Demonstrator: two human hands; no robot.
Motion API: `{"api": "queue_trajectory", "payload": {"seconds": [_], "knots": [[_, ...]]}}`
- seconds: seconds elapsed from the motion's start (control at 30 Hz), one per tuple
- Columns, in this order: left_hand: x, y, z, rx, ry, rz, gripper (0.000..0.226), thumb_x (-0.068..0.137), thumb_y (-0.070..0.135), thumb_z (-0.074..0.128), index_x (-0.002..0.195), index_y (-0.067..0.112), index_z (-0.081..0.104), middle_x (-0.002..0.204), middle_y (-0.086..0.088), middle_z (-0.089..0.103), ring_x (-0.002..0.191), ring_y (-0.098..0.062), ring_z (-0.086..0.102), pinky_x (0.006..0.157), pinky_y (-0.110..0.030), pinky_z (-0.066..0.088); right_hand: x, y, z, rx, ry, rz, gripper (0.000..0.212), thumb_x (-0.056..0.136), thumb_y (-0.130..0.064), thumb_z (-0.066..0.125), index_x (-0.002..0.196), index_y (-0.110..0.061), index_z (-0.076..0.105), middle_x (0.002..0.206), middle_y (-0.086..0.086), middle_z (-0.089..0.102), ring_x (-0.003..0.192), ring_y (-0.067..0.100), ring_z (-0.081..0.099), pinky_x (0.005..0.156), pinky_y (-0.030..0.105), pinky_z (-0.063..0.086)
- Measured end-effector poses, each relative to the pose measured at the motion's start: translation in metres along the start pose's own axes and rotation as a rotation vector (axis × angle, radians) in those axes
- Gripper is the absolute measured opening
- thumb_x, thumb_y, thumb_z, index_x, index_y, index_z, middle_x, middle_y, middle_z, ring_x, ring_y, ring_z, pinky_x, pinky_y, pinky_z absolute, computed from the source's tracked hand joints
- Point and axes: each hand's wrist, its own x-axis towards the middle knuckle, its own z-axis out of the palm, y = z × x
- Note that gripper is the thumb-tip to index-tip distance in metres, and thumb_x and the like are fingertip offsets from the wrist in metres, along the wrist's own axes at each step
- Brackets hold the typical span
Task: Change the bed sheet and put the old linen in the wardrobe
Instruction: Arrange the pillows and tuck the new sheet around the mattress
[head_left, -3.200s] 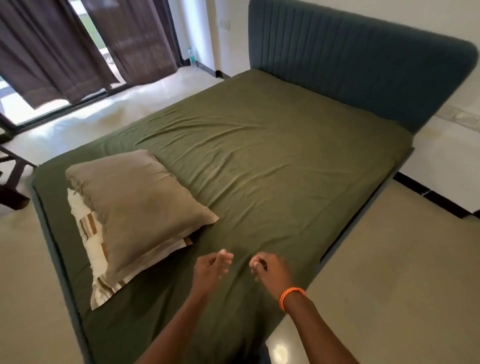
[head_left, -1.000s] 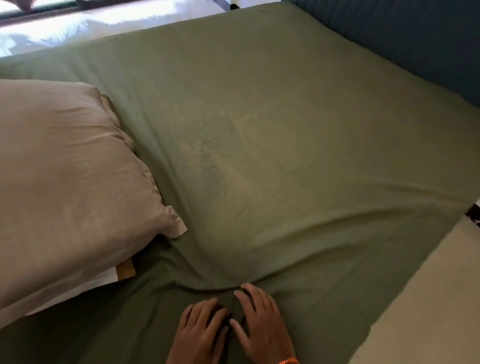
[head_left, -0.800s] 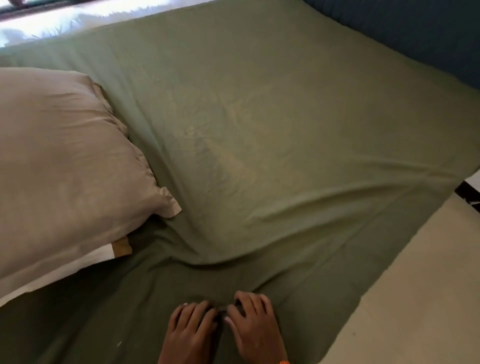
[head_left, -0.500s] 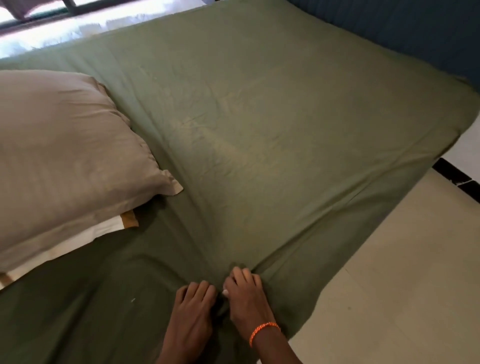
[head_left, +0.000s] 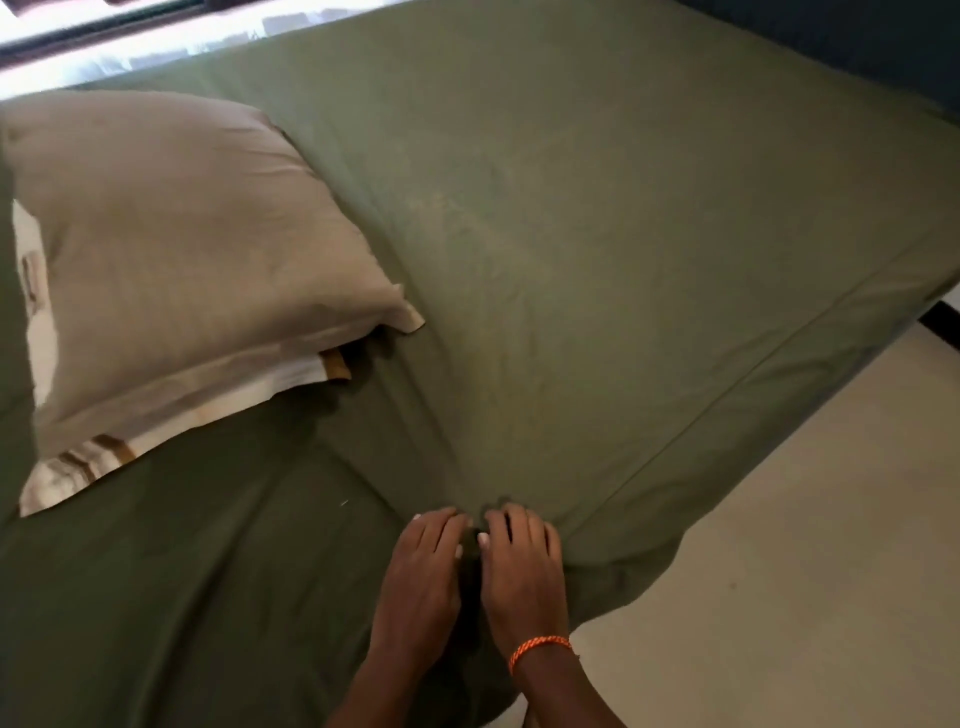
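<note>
Pale floor tiles run along the right of a bed covered by an olive green bed sheet, with a dark blue headboard at the top right. Both hands lie side by side near the bed's near edge: the left hand and the right hand, fingers curled into a bunched fold of the sheet, gripping it. An orange bracelet circles the right wrist. On the left, a beige pillow rests on a striped white pillow.
</note>
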Motion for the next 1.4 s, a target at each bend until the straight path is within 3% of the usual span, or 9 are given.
{"api": "queue_trajectory", "payload": {"seconds": [0.17, 0.3, 0.43, 0.53, 0.93, 1.07, 1.2, 1.33, 1.4], "knots": [[-0.076, -0.049, -0.029, 0.046, 0.106, -0.072, 0.045, 0.096, 0.034, 0.053, 0.138, 0.02, 0.061, 0.144, -0.004, 0.056, 0.133, -0.027, 0.053, 0.115, -0.041, 0.037, -0.068, -0.055, 0.026, 0.001, -0.088, -0.291, 0.04, 0.098, -0.043, 0.05, 0.13, -0.023, 0.065, 0.135, 0.003, 0.063, 0.119, 0.023, 0.062, 0.107, 0.042, 0.038], [-0.123, -0.087, -0.038, 0.193, 0.094, -0.144, 0.04, 0.096, 0.043, 0.058, 0.127, 0.021, 0.07, 0.136, -0.005, 0.061, 0.124, -0.03, 0.056, 0.108, -0.049, 0.045, -0.086, -0.083, 0.036, 0.0, -0.09, -0.17, 0.037, 0.095, -0.045, 0.05, 0.123, -0.027, 0.067, 0.129, 0.001, 0.064, 0.114, 0.022, 0.061, 0.094, 0.043, 0.052], [-0.119, -0.093, -0.038, 0.271, 0.087, -0.092, 0.024, 0.101, 0.029, 0.049, 0.107, 0.021, 0.07, 0.12, -0.003, 0.064, 0.107, -0.031, 0.06, 0.096, -0.048, 0.046, -0.07, -0.096, 0.04, -0.057, -0.052, -0.209, 0.016, 0.088, -0.021, 0.057, 0.103, -0.028, 0.061, 0.109, -0.003, 0.059, 0.095, 0.023, 0.057, 0.08, 0.038, 0.04], [-0.118, -0.091, -0.043, 0.306, 0.046, -0.052, 0.029, 0.103, 0.027, 0.036, 0.108, 0.021, 0.065, 0.113, -0.002, 0.06, 0.101, -0.027, 0.056, 0.094, -0.045, 0.046, -0.07, -0.103, 0.039, -0.09, -0.089, -0.141, 0.011, 0.092, -0.02, 0.066, 0.097, -0.027, 0.058, 0.107, -0.003, 0.055, 0.094, 0.022, 0.052, 0.081, 0.038, 0.034], [-0.186, -0.099, -0.078, 0.294, 0.034, -0.013, 0.029, 0.099, 0.02, 0.035, 0.104, 0.017, 0.063, 0.104, -0.007, 0.059, 0.092, -0.029, 0.054, 0.092, -0.048, 0.051, -0.126, -0.142, 0.03, 0.001, -0.145, -0.077, 0.016, 0.1, -0.021, 0.04, 0.1, -0.03, 0.054, 0.111, -0.008, 0.048, 0.098, 0.018, 0.046, 0.093, 0.04, 0.034], [-0.182, -0.104, -0.07, 0.257, -0.042, -0.035, 0.026, 0.092, 0.018, 0.037, 0.107, 0.023, 0.058, 0.109, -0.001, 0.059, 0.098, -0.025, 0.056, 0.096, -0.045, 0.049, -0.122, -0.151, 0.039, -0.118, -0.154, -0.052, 0.015, 0.092, -0.023, 0.044, 0.096, -0.024, 0.059, 0.105, -0.001, 0.054, 0.094, 0.025, 0.055, 0.086, 0.044, 0.046], [-0.194, -0.118, -0.08, 0.138, 0.034, -0.083, 0.033, 0.089, 0.02, 0.05, 0.12, 0.024, 0.061, 0.123, 0.001, 0.06, 0.112, -0.024, 0.057, 0.1, -0.043, 0.047, -0.137, -0.186, 0.036, -0.065, -0.091, -0.083, 0.029, 0.085, -0.022, 0.04, 0.105, -0.024, 0.061, 0.105, -0.001, 0.058, 0.094, 0.023, 0.055, 0.088, 0.04, 0.039], [-0.225, -0.137, -0.105, 0.257, 0.226, -0.405, 0.026, 0.096, 0.032, 0.053, 0.119, 0.022, 0.062, 0.122, -0.006, 0.061, 0.106, -0.029, 0.058, 0.085, -0.046, 0.044, -0.167, -0.235, 0.045, 0.049, -0.131, -0.332, 0.016, 0.098, -0.029, 0.049, 0.105, -0.022, 0.062, 0.104, 0.0, 0.058, 0.084, 0.022, 0.056, 0.074, 0.035, 0.042], [-0.235, -0.143, -0.111, 0.294, 0.22, -0.648, 0.035, 0.098, 0.051, 0.049, 0.116, 0.022, 0.057, 0.113, -0.005, 0.058, 0.097, -0.029, 0.055, 0.079, -0.045, 0.041, -0.177, -0.249, 0.055, 0.002, -0.183, -0.244, 0.027, 0.1, -0.042, 0.048, 0.111, -0.02, 0.06, 0.106, 0.002, 0.059, 0.086, 0.023, 0.058, 0.072, 0.036, 0.051]]}}
